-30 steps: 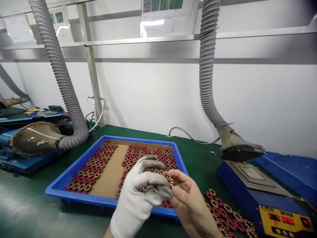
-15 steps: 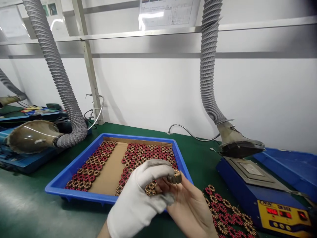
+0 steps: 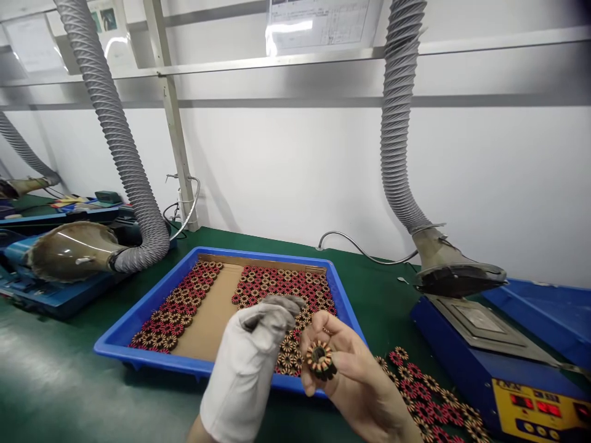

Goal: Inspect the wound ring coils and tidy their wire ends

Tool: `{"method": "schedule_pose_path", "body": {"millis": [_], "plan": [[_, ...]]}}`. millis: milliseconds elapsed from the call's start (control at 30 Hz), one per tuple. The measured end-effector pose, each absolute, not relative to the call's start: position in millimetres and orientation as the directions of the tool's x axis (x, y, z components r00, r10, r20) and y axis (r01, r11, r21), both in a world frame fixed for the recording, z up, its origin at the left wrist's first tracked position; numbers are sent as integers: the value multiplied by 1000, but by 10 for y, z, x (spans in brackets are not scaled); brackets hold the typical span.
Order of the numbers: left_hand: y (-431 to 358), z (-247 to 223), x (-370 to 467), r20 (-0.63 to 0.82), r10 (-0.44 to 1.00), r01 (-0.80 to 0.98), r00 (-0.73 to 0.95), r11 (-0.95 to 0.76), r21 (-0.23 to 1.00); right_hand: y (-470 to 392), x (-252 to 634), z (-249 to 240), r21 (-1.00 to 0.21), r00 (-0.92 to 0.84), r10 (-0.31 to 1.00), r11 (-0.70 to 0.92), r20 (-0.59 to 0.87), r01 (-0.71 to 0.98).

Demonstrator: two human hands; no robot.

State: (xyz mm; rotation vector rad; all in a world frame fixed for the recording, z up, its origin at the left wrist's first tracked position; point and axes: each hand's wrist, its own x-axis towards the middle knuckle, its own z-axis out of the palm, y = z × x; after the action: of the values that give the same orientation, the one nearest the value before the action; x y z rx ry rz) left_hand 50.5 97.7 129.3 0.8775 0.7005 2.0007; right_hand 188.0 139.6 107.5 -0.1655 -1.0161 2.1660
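My right hand [image 3: 355, 375], bare, holds a small copper-coloured wound ring [image 3: 320, 359] between thumb and fingers, its round face turned up towards the camera. Just left of it, my left hand [image 3: 252, 363] wears a white glove with greyed fingertips. Its fingers are bent together over the tray, and whatever they may hold is too small or hidden to make out. Beneath both hands lies a blue tray [image 3: 152, 359] lined with cardboard, bearing rows of red and copper wound rings [image 3: 277, 286]. A bare cardboard strip separates the rows.
More rings [image 3: 422, 394] lie on the green mat at the right, beside a blue heating unit [image 3: 462, 363] with a yellow display panel. An extraction hood [image 3: 457, 271] hangs above it. Another hood [image 3: 74, 252] stands at the left. A blue bin [image 3: 545, 314] sits far right.
My left hand has drawn away to the left from the ring, and its fingers have come together. The ring in my right hand is lower and now faces the camera. The view has shifted slightly.
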Motion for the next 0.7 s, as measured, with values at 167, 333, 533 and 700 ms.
{"method": "schedule_pose_path", "body": {"millis": [167,333,533,700], "plan": [[871,1282,282,488,805,-104,-337,-547,830,1386,1961,1121,-917,-561,796,-19,228,-399],[808,1330,317,428,901,462,69,-409,787,1348,1990,1129,-957,-481,827,237,290,-169],[878,1301,399,494,863,226,-108,-462,857,1394,1944,1118,-905,-465,858,2,219,-425],[918,1275,364,426,827,-102,-366,-491,865,1409,1923,1096,-716,-594,793,-337,133,-611]]}}
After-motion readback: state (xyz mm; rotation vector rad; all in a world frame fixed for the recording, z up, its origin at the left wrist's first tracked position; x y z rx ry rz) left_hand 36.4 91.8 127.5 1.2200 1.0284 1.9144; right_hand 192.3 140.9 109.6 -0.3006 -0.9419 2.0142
